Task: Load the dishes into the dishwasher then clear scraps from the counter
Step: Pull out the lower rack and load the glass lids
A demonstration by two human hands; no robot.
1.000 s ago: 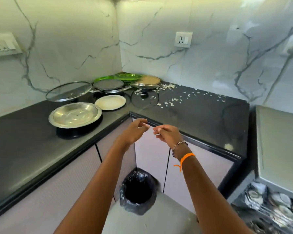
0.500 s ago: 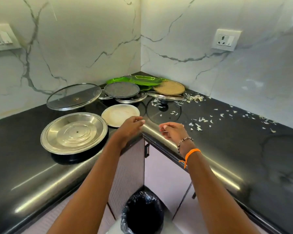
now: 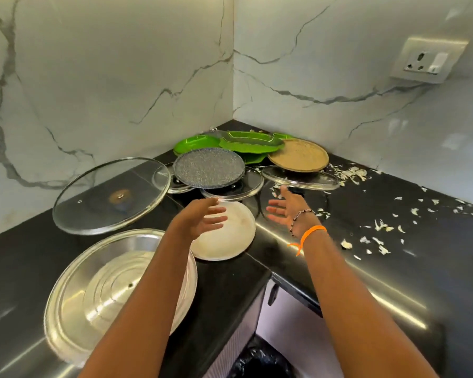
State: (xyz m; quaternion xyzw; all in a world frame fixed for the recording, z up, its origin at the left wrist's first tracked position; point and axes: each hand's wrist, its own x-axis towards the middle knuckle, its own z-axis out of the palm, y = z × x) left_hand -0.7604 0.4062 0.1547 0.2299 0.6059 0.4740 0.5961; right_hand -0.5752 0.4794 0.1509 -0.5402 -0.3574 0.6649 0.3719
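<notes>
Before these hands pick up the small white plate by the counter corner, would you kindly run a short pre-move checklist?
1. Left hand free: ok, fingers spread, holding nothing.
2. Right hand free: ok, open and holding nothing.
3. White plate unobstructed: ok, nothing lies on it; the left hand is over its near edge.
4. Plate seated on the counter: ok, it lies flat near the inner corner.
5. Plate free of scraps: ok, the scraps lie to its right.
6. Dishwasher ready: cannot tell, not in view.

Both hands reach over the black counter (image 3: 25,268) with fingers spread: the left hand (image 3: 200,219) above the white plate (image 3: 230,236), the right hand (image 3: 290,208) at its 3 o'clock. White scraps (image 3: 377,225) lie scattered farther toward 3 o'clock.
</notes>
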